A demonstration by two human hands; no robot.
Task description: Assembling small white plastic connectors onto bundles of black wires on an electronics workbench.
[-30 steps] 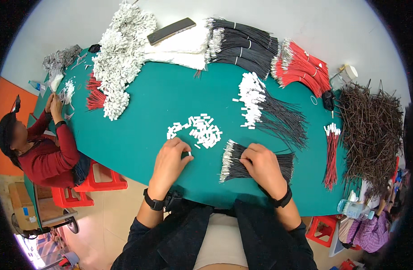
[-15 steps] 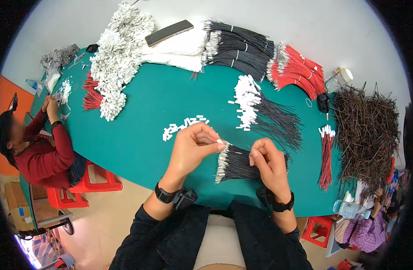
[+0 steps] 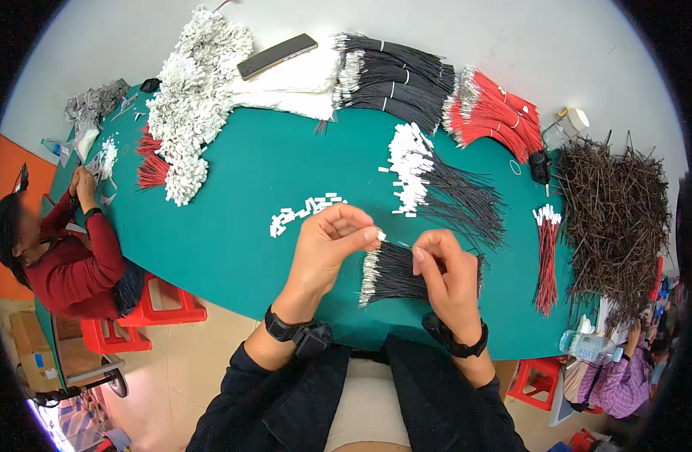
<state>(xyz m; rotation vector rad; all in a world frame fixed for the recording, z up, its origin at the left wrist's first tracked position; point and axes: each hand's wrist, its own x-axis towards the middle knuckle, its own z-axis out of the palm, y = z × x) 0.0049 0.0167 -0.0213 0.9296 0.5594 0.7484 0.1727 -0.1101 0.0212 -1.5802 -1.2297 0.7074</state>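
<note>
While the left hand [image 3: 322,245] pinched a sleeve [image 3: 381,236] and the right hand [image 3: 453,282] a wire [image 3: 404,243], both near the bundle [image 3: 399,273] on the bench [image 3: 301,151], either piece could have slipped loose, its slim end offering little grip.

A smooth, pale grey-white wall [image 3: 436,22] rises behind the long green-topped table with a curved edge [image 3: 233,188], and a flat orange panel [image 3: 16,162] covers part of the left side. Beige tiled floor [image 3: 210,354] shows below. Two red plastic stools [image 3: 180,313] stand at left, another red plastic stool [image 3: 538,369] at right. A low metal-framed cart with a black wheel [image 3: 118,380] sits lower left, near violet-white glare [image 3: 48,426].
</note>
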